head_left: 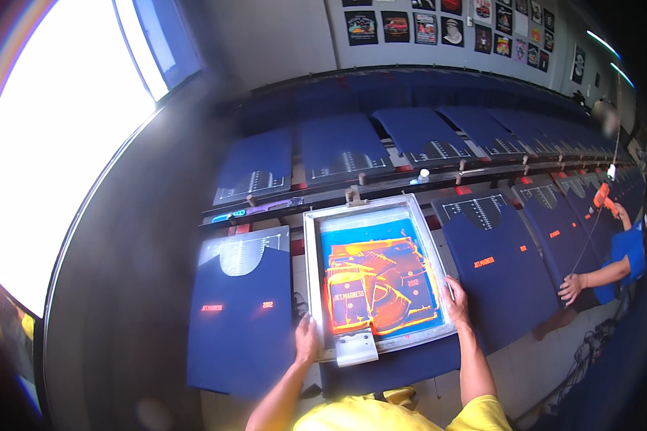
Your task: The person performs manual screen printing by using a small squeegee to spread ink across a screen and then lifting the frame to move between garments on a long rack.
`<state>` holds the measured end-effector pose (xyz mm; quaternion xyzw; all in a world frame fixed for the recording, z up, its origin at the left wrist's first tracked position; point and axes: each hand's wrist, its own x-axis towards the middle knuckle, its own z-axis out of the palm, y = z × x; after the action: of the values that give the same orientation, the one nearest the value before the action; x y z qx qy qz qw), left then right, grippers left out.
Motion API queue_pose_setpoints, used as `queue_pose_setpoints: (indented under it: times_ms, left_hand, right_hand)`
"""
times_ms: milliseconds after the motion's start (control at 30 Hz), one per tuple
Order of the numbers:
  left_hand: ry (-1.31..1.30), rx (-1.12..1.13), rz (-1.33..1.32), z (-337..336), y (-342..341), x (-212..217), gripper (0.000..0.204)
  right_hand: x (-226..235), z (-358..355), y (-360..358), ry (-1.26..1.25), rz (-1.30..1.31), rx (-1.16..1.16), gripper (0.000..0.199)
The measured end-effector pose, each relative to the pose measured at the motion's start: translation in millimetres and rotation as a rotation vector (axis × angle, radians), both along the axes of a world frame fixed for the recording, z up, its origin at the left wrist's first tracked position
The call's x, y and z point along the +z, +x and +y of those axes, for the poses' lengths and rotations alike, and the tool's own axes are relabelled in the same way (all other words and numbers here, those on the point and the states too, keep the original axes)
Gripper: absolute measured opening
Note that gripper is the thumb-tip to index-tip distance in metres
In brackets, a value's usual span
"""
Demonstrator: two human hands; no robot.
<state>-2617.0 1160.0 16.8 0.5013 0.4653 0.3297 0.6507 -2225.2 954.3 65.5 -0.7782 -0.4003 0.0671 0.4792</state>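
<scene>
A screen printing frame (pixel 430 248) with pale metal sides lies in front of me over a dark blue shirt (pixel 399 370), whose lower part shows below it. Orange ink is smeared across its blue mesh (pixel 349 233). My left hand (pixel 307 340) grips the frame's left side near the lower corner. On the opposite side, my right hand (pixel 456 302) is closed around the right edge, a little higher up. A metal bracket (pixel 356 348) is fixed to the frame's near edge. Whether the frame touches the shirt I cannot tell.
Printed blue shirts on boards flank the frame: one left (pixel 239 323), one right (pixel 507 287). Behind a metal rail (pixel 323 192) runs another row of shirt boards (pixel 341 140). A small bottle (pixel 423 175) stands there. At right, a co-worker's arm (pixel 604 276) reaches in near an orange corded tool (pixel 602 197).
</scene>
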Motion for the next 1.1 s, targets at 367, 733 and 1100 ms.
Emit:
queue_pose_setpoints:
  times_ms: [367,733,1100]
  left_hand:
    - [0.075,0.080,0.004,-24,4,58,0.057]
    - [0.140,0.161,0.019,-47,-3,50,0.054]
    - [0.201,0.233,0.188,-62,11,92,0.060]
  right_hand:
    - [39,-20,13,0.211,0.631,0.090,0.064]
    - [42,-17,8,0.332,0.728,0.324,0.058]
    - [-3,-13,36,0.409,0.861,0.340,0.043]
